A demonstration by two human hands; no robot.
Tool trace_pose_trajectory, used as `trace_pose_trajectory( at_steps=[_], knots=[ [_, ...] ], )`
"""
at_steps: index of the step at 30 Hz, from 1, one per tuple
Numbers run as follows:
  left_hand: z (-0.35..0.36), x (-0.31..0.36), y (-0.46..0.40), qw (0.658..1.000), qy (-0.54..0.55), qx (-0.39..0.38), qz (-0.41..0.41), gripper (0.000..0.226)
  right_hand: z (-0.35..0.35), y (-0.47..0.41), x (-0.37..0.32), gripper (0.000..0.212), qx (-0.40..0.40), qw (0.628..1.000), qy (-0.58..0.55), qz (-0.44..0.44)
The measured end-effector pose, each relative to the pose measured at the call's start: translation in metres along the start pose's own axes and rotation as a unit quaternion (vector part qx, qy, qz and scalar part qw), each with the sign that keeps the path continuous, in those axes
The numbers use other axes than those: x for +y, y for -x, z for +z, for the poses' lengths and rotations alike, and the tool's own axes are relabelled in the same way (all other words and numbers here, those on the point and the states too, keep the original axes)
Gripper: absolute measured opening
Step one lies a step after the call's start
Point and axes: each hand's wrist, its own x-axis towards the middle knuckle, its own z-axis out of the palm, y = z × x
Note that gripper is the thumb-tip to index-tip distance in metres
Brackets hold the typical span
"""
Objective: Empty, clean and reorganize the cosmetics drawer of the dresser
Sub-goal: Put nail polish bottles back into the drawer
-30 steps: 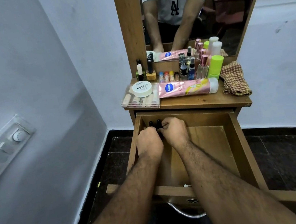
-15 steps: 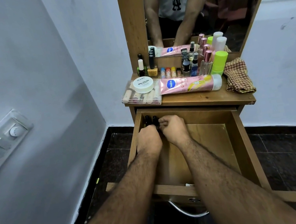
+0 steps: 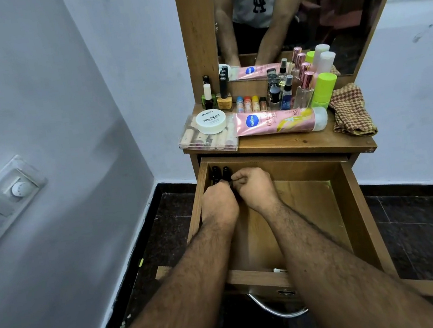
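Note:
The wooden drawer [image 3: 352, 201] of the dresser stands pulled out, and both my hands are in its back left corner. Two small black-capped bottles [image 3: 220, 173] stand upright in that corner. My left hand [image 3: 219, 204] is curled with its fingers hidden among the bottles. My right hand [image 3: 255, 186] is curled too, its fingertips pinching at a black cap beside them. On the dresser top [image 3: 290, 144] lie a pink Vaseline tube [image 3: 278, 122], a clear box of lipsticks [image 3: 208, 140] with a white nail polish jar [image 3: 211, 122] on it, and several small bottles.
A checked cloth [image 3: 351, 111] lies at the top's right end. A mirror [image 3: 300, 15] rises behind the bottles. A wall with a switch panel [image 3: 3, 203] is close on the left. A metal handle [image 3: 278, 311] sits under the drawer front. Dark floor [image 3: 423, 219] surrounds the dresser.
Both hands stay in the drawer's back left corner with only slight finger shifts. The view has tilted a little, so the dresser top sits lower in frame.

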Motion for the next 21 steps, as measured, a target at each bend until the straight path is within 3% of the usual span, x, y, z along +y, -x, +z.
trace_pose_trajectory(
  at_steps=[11,21],
  knots=[
    [0.0029,-0.0005,-0.0036,1.0,0.013,-0.017,0.0,0.038,0.0031,-0.0031,0.0018,0.03,-0.028,0.999,-0.031,-0.012],
    [0.0048,-0.0011,-0.0048,1.0,0.003,-0.02,0.008,0.042,0.0019,-0.0017,0.0018,0.024,-0.013,1.0,-0.005,-0.027]
  ],
)
